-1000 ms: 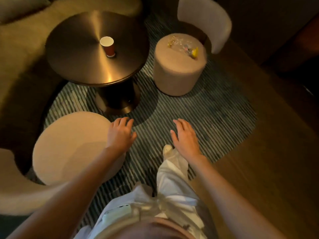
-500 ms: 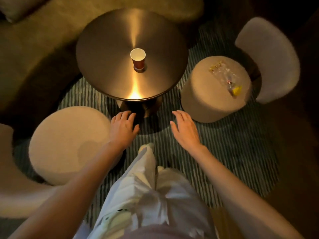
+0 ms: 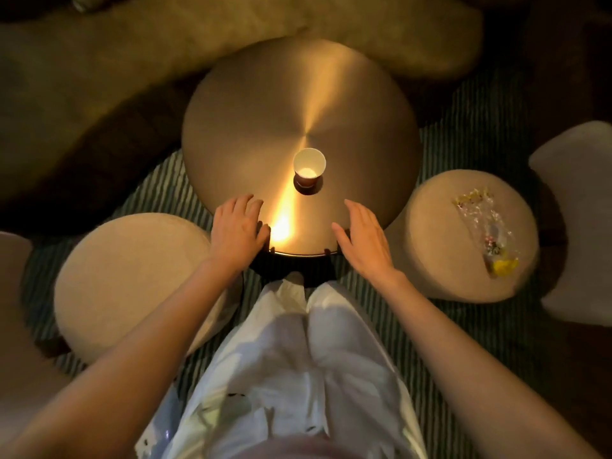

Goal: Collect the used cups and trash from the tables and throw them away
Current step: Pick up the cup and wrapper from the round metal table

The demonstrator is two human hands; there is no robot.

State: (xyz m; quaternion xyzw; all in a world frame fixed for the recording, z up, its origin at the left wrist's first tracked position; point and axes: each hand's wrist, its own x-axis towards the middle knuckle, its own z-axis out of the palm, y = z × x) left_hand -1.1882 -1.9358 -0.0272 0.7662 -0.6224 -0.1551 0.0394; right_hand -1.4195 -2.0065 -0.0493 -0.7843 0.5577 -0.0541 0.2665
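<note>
**Paper cup stood alone on the round metal table**

Paper cup (image 3: 309, 167), white inside and dark red outside, stood upright near the table's near edge, between and beyond the two hands. At far left sat a round beige pouf (image 3: 132, 283) on the striped rug (image 3: 463, 326). The left hand (image 3: 239, 234) hovered over the brushed-metal table (image 3: 265, 111) edge, fingers loosely spread and holding nothing. The right hand (image 3: 363, 240) was likewise open, palm turned inward, empty. Further right, a clear plastic wrapper (image 3: 486, 233) with yellow scraps lay on a second pouf (image 3: 437, 246).
</note>
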